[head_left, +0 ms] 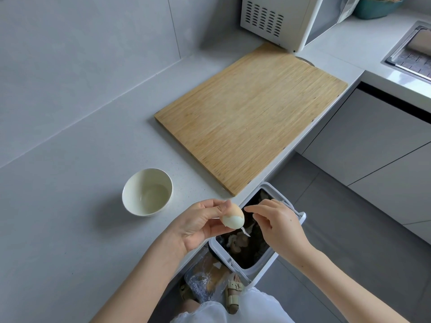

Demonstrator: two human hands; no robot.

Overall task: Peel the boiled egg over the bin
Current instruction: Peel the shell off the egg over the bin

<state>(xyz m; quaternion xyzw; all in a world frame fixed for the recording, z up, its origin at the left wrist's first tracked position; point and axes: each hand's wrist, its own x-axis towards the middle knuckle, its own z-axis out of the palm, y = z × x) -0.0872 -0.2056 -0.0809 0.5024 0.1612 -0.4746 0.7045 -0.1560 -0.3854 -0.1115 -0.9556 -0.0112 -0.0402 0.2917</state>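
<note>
A boiled egg (233, 217) is half peeled: brown shell covers its upper end, bare white shows below. My left hand (198, 224) holds it between thumb and fingers above the edge of the open white bin (263, 268). My right hand (277, 224) hovers over the bin just right of the egg, fingertips bent towards it; whether they pinch any shell is unclear. A thin strip of shell or membrane (246, 232) hangs below the egg. Shell pieces and scraps lie inside the bin on a dark liner.
A white bowl (130, 201) with a little clear water stands on the grey counter to the left. A bamboo cutting board (251, 117) lies behind the bin. A white microwave (286, 19) and a sink (412, 54) are at the back right.
</note>
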